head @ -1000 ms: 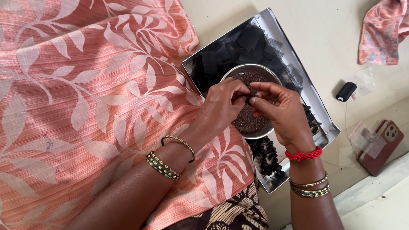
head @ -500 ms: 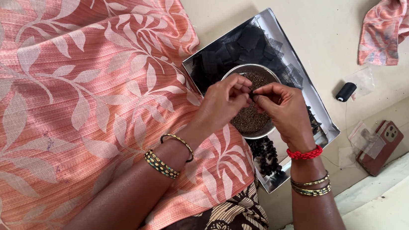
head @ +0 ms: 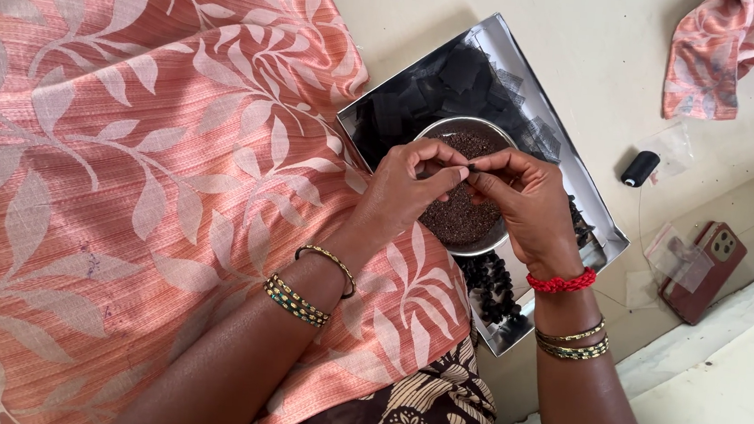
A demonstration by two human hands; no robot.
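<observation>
Two hands meet over a round metal bowl [head: 459, 130] of small dark beads [head: 460, 215], fingertips touching at the middle. The left hand [head: 407, 187] has its thumb and forefinger pinched shut on something tiny and dark, too small to name; the right hand [head: 526, 199] is pinched against the same spot, its grip closed in the same way. The bowl sits in a shiny square tray [head: 504, 40] on the floor, with flat black squares [head: 449, 85] at the tray's far side and a cluster of black beaded pieces [head: 494, 288] at its near edge. A peach cloth with a pale leaf print [head: 123, 169] covers the whole left of the scene and lies under the left forearm. To the right of the tray lie a spool of black thread [head: 640, 167] and a dark red phone [head: 703, 269]. A second piece of printed cloth [head: 733, 53] lies bunched at the far right.
</observation>
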